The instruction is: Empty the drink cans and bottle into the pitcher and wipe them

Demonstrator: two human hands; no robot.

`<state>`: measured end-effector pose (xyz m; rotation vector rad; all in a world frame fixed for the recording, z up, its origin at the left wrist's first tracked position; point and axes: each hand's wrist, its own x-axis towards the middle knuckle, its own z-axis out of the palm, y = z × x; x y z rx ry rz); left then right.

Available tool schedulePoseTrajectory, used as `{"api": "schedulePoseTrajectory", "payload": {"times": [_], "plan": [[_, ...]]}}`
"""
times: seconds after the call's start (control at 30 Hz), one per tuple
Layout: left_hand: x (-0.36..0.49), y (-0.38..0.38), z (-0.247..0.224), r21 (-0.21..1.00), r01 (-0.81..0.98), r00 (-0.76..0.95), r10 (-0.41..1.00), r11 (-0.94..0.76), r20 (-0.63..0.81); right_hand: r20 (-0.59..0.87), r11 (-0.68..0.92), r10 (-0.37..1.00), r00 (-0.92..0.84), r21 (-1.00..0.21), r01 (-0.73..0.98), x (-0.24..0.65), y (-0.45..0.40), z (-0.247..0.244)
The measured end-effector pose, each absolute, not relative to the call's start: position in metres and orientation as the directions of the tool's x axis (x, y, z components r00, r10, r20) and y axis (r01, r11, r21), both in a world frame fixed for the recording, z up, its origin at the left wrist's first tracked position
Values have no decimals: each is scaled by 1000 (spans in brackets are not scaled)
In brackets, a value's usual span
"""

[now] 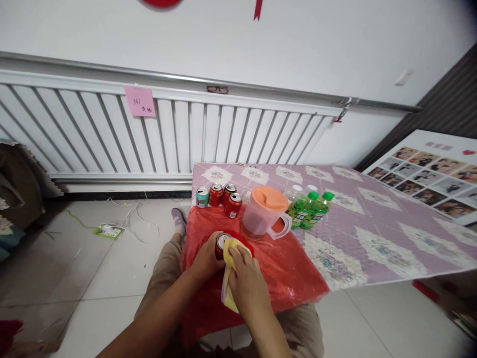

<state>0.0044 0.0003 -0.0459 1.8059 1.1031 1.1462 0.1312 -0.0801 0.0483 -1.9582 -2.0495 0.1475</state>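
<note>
With the clock centred on the held can, the table (380,214) under its quilted cloth ran off toward 3 o'clock, and its left edge dropped to the floor close by at 9. The red plastic sheet (294,278) lay under the work, thin and wrinkled, likely to slip or bunch if dragged; its near edge hung at 6, over the person's lap. The widest room for moving seemed to be at 4, along the sheet.

The pitcher (257,214) stood at 2, near the hands, a bulky plastic thing best taken by its handle, which pointed toward 4. Beyond it, also at 2, the green-capped bottles (307,214) were grouped together.

The right hand (248,276) was half closed, its fingers pressing a yellow cloth (228,256) against the can's side. The left hand (206,256) was curled around the can from 9, thumb and fingers bent to its curve. The cloth looked soft and limp, easy to fold and bunch.

Four standing cans (215,195) were clustered at 12. The held can (219,246), above the sheet, looked smooth, thin-walled and dentable, probably slippery if wet; a low, gentle side grip suited it. Its fill could not be told.
</note>
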Motion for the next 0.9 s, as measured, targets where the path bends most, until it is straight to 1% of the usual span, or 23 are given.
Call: {"api": "schedulePoseTrajectory", "payload": {"times": [0.13, 0.23, 0.3, 0.5, 0.63, 0.77, 0.83, 0.9], "plan": [[5, 0, -46, 873, 309, 215, 922, -377, 323, 161, 83, 986, -40, -272, 959, 137, -86, 48], [4, 0, -44, 865, 306, 245, 911, -397, 331, 228, 77, 973, -14, -269, 960, 139, -87, 49], [2, 1, -42, 858, 300, 267, 900, -416, 343, 242, 66, 970, 0, -264, 962, 138, -86, 51], [-10, 3, -33, 826, 300, 401, 849, -478, 345, 111, 31, 994, -2, -266, 963, 128, -81, 50], [-16, 4, -30, 820, 299, 440, 833, -488, 335, 62, 6, 998, 14, -314, 949, 134, -82, 46], [-14, -1, -33, 818, 327, 376, 860, -472, 346, 105, 17, 994, 25, -387, 922, 143, -82, 45], [-11, -4, -35, 817, 366, 321, 884, -446, 339, 134, 18, 990, 40, -406, 914, 144, -81, 45], [-8, -6, -37, 813, 395, 277, 899, -428, 339, 131, 18, 991, 40, -414, 910, 141, -80, 47]]}}
